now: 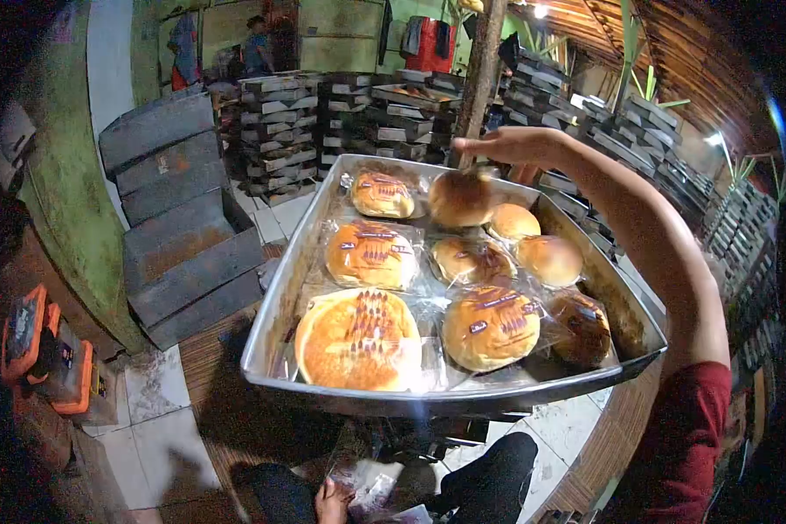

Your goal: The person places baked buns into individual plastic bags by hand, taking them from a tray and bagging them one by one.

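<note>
A metal tray (pixel 275 288) in front of me holds several buns. Some are in clear printed wrappers, such as the large flat bun (pixel 358 341) and the round bun (pixel 492 327). Two pale buns, one a plain bun (pixel 515 222), sit toward the right side. My right hand (pixel 511 147) is stretched over the tray's far edge, fingers extended. Just below it is a blurred brown bun (pixel 460 199), apart from the fingers as far as I can see. Low down near my lap, my left hand (pixel 332 502) has its fingers closed on a clear plastic bag (pixel 371 487).
Grey metal trays (pixel 170 175) are stacked at the left, with more stacks (pixel 279 131) along the back and right. Orange-lidded boxes (pixel 61 358) stand at the lower left. A wooden post (pixel 485 70) rises behind the tray. A person (pixel 256 48) is in the background.
</note>
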`<state>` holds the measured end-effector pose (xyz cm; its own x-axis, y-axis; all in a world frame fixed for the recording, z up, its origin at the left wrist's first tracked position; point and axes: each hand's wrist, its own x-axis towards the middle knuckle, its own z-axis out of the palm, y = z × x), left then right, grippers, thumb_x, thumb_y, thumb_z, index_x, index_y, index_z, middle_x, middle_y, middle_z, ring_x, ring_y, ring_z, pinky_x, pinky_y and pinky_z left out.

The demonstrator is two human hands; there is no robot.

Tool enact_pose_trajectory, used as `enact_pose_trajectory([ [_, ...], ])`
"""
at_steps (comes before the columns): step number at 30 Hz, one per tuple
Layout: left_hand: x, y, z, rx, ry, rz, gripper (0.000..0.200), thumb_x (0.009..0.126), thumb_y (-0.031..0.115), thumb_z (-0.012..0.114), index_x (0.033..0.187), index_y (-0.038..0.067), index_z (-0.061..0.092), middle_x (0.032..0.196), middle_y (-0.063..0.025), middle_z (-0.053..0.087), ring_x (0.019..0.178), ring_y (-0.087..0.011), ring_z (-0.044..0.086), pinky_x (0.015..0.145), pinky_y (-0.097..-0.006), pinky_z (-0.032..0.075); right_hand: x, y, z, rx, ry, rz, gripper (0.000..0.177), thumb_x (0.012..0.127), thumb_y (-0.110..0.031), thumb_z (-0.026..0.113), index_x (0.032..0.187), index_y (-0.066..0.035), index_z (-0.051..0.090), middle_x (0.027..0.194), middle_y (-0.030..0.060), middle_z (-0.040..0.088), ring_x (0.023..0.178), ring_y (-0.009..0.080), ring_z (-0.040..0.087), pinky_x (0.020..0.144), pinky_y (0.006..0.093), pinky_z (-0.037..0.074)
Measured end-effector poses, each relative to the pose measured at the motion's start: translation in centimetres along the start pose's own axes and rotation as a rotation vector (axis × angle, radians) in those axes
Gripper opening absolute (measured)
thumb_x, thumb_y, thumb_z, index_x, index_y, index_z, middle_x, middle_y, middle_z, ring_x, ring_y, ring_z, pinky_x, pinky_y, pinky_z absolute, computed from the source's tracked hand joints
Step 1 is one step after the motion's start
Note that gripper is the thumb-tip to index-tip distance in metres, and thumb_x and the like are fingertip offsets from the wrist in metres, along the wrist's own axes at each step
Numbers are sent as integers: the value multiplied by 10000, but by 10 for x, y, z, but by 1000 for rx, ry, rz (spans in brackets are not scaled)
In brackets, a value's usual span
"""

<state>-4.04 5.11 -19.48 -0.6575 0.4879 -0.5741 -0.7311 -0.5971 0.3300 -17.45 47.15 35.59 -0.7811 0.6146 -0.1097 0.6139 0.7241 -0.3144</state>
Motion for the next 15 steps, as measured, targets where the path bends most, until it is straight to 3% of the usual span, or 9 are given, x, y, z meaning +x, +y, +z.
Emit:
enact_pose_trajectory([
  [1, 1, -2, -3, 230, 65, 44, 166, 883, 228, 489, 953, 81, 517, 687, -39, 481, 611, -143, 471, 542, -275, 405, 21, 8, 1, 3, -6, 1, 611, 775, -607, 470, 1042, -66, 569, 835, 94, 593, 763, 255, 554, 654, 435, 473],
  [2, 1, -4, -6, 459, 131, 90, 148, 893, 202, 467, 953, 77, 518, 681, -45, 481, 603, -145, 471, 535, -270, 405, 41, 23, -1, -345, 21, -181, 649, 776, -621, 442, 1117, -74, 516, 837, 144, 606, 753, 256, 582, 642, 402, 499],
  [5, 4, -3, -7, 241, 131, 75, 138, 898, 181, 451, 951, 71, 517, 690, -45, 485, 605, -140, 463, 532, -261, 399, 53, 60, 24, -294, 126, -48, 653, 819, -570, 413, 964, 50, 558, 768, 181, 613, 583, 226, 604, 507, 328, 515],
  [7, 8, -6, -14, 308, 102, 129, 150, 898, 193, 456, 954, 66, 515, 692, -46, 486, 603, -142, 459, 540, -262, 402, 50, 77, 46, 72, 93, 80, 704, 779, -617, 440, 828, 66, 601, 794, 157, 604, 776, 211, 602, 618, 350, 510],
  [9, 6, -7, -15, 381, 71, 174, 164, 899, 204, 460, 957, 60, 512, 695, -46, 487, 601, -144, 454, 548, -263, 405, 43, 81, 39, -17, -158, 154, 748, 730, -648, 489, 957, 60, 574, 894, 148, 600, 789, 222, 603, 656, 372, 504],
  [10, 6, -6, -12, 354, 97, 153, 163, 891, 203, 471, 944, 55, 516, 681, -40, 478, 593, -144, 444, 552, -273, 409, 41, 84, 33, -16, -160, 152, 748, 730, -648, 489, 957, 60, 574, 894, 148, 600, 789, 222, 603, 656, 372, 504],
  [12, 4, -6, -11, 326, 129, 134, 164, 884, 201, 481, 931, 49, 520, 666, -33, 469, 585, -144, 435, 557, -282, 414, 38, 90, 17, 63, -384, 122, 772, 697, -631, 551, 1061, 49, 520, 998, 145, 569, 888, 223, 569, 746, 364, 467],
  [14, 7, -8, -13, -39, 44, 97, 176, 867, 210, 493, 899, 51, 561, 683, -51, 520, 618, -165, 481, 570, -306, 434, 20, 88, -4, -35, -325, 46, 742, 695, -592, 584, 1075, 41, 506, 1011, 135, 557, 916, 210, 547, 773, 345, 446],
  [15, 19, -14, -31, -46, 51, 105, 176, 867, 210, 493, 899, 51, 561, 683, -51, 520, 618, -165, 481, 570, -306, 434, 12, 87, -12, -137, -262, -33, 718, 693, -553, 616, 1089, 33, 491, 1023, 125, 546, 944, 197, 526, 801, 325, 424],
])
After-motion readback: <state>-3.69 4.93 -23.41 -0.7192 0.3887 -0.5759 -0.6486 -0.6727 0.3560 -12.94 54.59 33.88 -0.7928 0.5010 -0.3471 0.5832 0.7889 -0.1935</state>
